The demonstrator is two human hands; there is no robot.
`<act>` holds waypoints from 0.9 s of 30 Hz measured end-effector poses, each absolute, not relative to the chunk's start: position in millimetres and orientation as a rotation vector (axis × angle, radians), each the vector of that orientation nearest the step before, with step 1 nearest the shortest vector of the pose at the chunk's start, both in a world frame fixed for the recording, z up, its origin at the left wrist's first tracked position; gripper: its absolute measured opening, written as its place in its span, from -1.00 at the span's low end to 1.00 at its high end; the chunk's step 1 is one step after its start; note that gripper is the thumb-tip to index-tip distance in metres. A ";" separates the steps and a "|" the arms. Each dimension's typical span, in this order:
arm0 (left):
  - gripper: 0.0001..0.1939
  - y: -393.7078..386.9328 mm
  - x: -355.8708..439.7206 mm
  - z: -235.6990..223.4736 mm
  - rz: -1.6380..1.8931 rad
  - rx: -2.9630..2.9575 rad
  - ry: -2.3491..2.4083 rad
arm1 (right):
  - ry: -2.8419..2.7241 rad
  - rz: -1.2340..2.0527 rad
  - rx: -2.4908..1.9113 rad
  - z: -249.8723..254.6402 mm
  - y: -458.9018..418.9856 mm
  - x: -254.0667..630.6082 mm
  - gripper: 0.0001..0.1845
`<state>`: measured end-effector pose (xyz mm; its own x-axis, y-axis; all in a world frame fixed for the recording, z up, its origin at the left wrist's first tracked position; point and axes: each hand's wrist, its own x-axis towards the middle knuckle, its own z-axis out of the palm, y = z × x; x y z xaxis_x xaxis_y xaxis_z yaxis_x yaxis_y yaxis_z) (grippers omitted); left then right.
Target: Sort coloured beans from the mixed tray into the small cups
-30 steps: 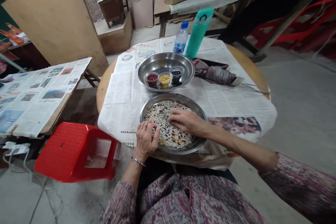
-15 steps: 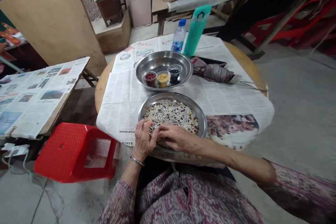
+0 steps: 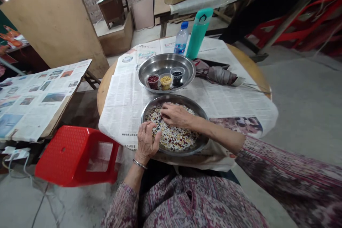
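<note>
A steel basin (image 3: 201, 142) holds a mix of white grains and dark red, yellow and black beans (image 3: 179, 137). My left hand (image 3: 146, 142) rests over its left rim, thumb spread away from the lightly bent fingers. Over the far left part of the mix, my right hand (image 3: 176, 114) reaches down with fingers curled and close together. Its fingertips are among the grains, and anything between them is hidden. Just behind, a second steel basin (image 3: 167, 59) holds three clear cups: red beans (image 3: 153, 81), yellow beans (image 3: 166, 81) and black beans (image 3: 177, 76).
Newspaper (image 3: 120, 103) covers the round table. A water bottle (image 3: 181, 38), a teal flask (image 3: 199, 32) and a grey folded umbrella (image 3: 217, 74) are at the back. A red stool (image 3: 62, 155) stands left, near another newspaper-covered table (image 3: 45, 96).
My right hand has moved from beside my left thumb at the near side to the far left part of the mix. My left hand stays on the rim.
</note>
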<state>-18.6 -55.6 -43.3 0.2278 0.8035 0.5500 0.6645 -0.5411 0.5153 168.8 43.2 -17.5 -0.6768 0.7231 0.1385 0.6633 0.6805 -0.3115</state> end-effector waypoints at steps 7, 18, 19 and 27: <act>-0.88 -56.0 -17.0 -41.5 1.202 2.332 1.418 | -2.584 0.936 -0.836 -9.2 3.7 201.4 -0.79; -0.87 -56.6 -16.8 -40.5 1.144 2.339 1.458 | -2.666 0.567 -0.971 -25.7 -6.7 205.7 -0.68; -0.87 -56.7 -16.6 -40.5 1.137 2.342 1.463 | -2.630 0.499 -1.041 -27.0 -0.4 205.0 -0.67; -0.85 -55.9 -17.1 -39.8 1.138 2.363 1.459 | -2.417 0.251 -1.465 -24.6 21.4 182.6 -0.57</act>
<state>-17.1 -55.9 -39.8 0.2432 0.8149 0.5261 0.7087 -0.5196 0.4773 182.6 21.4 -24.6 -0.4334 0.8859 0.1654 0.8330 0.4638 -0.3017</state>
